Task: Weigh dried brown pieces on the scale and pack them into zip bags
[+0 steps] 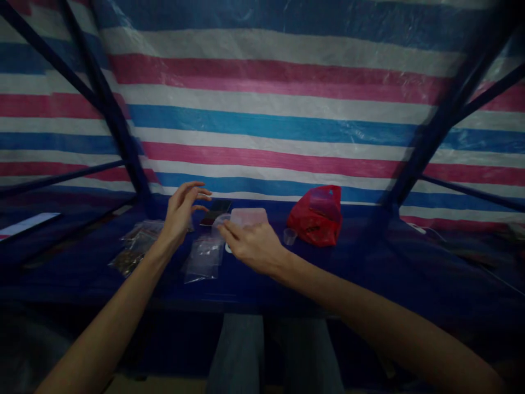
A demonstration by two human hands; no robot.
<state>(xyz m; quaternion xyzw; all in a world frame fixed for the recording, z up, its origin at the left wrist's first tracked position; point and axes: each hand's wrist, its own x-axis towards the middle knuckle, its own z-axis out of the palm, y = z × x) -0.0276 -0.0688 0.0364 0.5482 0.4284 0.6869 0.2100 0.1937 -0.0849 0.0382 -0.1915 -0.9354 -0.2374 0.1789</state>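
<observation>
My left hand [182,210] is raised above the left part of the blue table, fingers spread and holding nothing. My right hand [256,243] pinches a small clear plastic cup [220,220] by its edge. Under that cup lie clear zip bags [202,260], flat on the table. A pale translucent flat box or lid [250,215] sits just behind my right hand, which partly covers it. Something white [228,248] shows beneath the hand, mostly hidden. Right of the hand stands another small clear cup [289,236].
A red plastic bag [318,216] stands at the right. On the left are bags filled with small pieces [133,251]. A dark flat object [217,210] lies near the back. Blue metal posts [426,137] and a striped sheet [266,120] enclose the table [254,293].
</observation>
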